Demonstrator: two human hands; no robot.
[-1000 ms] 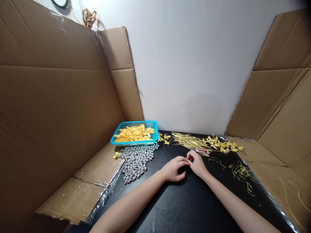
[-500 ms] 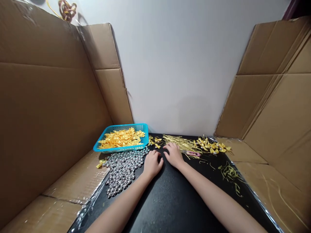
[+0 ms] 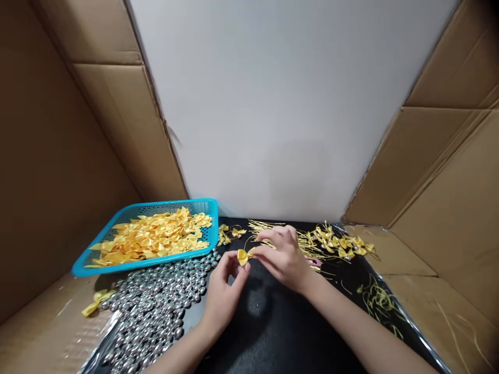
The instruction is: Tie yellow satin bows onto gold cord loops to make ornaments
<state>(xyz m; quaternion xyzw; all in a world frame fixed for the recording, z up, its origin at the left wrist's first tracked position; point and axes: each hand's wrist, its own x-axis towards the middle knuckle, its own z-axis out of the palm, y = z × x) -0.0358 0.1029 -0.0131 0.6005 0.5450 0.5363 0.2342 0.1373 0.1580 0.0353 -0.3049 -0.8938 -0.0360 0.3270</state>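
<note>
Seems, judging by the pose, to be at a step of fine fingertip work on a yellow bow [image 3: 242, 257], with both hands raised just above the black table [image 3: 296, 332]. Probably calls next for a steady grip on the left side and small, careful finger movements on the right, without crushing the folds.

Holding the bow at the tips of the left hand [image 3: 223, 291], between thumb and forefinger, almost closed, with the other fingers curled behind. Reaching in from the other side with the right hand [image 3: 286, 259], fingers bent, thumb and forefinger a little apart near the bow's right end. Cannot tell of any firm hold there; too blurred to judge. Showing, just above the bow and close to the right fingertips, a thin curved cord [image 3: 249, 240].

Placed between the two hands, then, well in front of the wrists. Lying beyond the right hand: gold strands [image 3: 265, 225] and, farther right, a pile of bows with beads [image 3: 339, 242]. Spread to the left of the left hand: silver beads [image 3: 156, 301], near the blue basket [image 3: 214, 223] of loose bows [image 3: 156, 234].
</note>
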